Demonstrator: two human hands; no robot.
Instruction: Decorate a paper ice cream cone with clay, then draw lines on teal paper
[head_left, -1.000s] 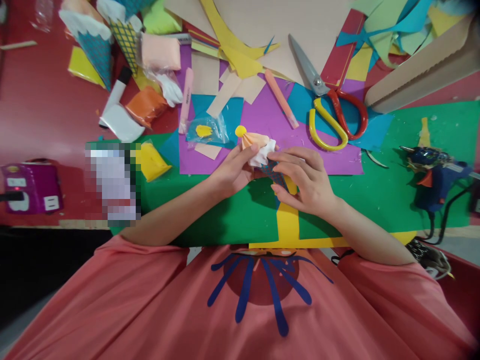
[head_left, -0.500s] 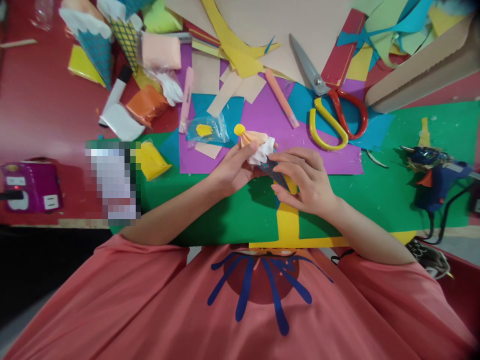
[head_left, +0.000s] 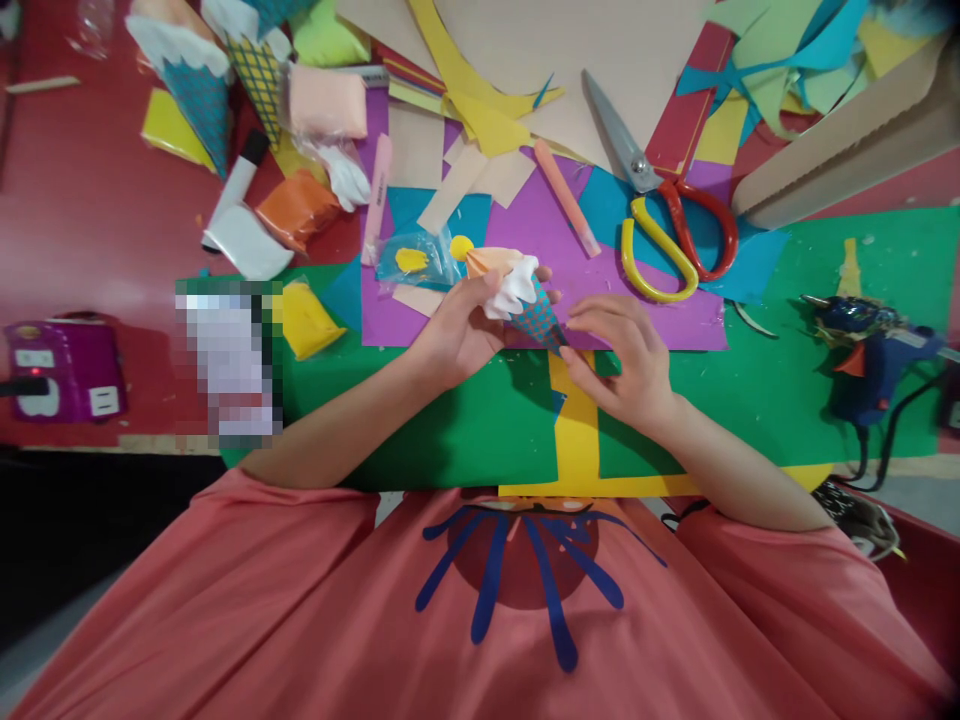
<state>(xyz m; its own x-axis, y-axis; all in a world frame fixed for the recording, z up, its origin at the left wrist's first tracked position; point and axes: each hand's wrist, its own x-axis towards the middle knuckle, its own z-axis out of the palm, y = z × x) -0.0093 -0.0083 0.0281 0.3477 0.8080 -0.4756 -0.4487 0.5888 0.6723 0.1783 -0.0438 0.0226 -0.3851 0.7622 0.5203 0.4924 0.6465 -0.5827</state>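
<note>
A handmade ice cream cone [head_left: 536, 312] lies tilted in my left hand [head_left: 465, 330], its blue checked tip pointing down to the right. White scalloped clay rings its rim, and peach clay tops it, ending in a yellow ball [head_left: 462, 248]. My left thumb presses on the clay top while the other fingers pass behind the cone. At the pointed end, the curved thumb and forefinger of my right hand [head_left: 622, 358] are on either side of the tip. Just left of the cone, a small clear bag [head_left: 420, 258] holds yellow clay.
Scissors [head_left: 660, 220] lie at the right, short of a glue gun [head_left: 874, 370]. More decorated cones [head_left: 191, 95] are at the upper left, near clay packs [head_left: 300, 210] and a marker [head_left: 236, 190]. Paper scraps [head_left: 487, 110] cover the back. A purple power socket [head_left: 64, 370] sits far left.
The cone has turned in my left hand, so its blue checks show more and the yellow ball has moved left. My right hand has shifted slightly right, toward the tip.
</note>
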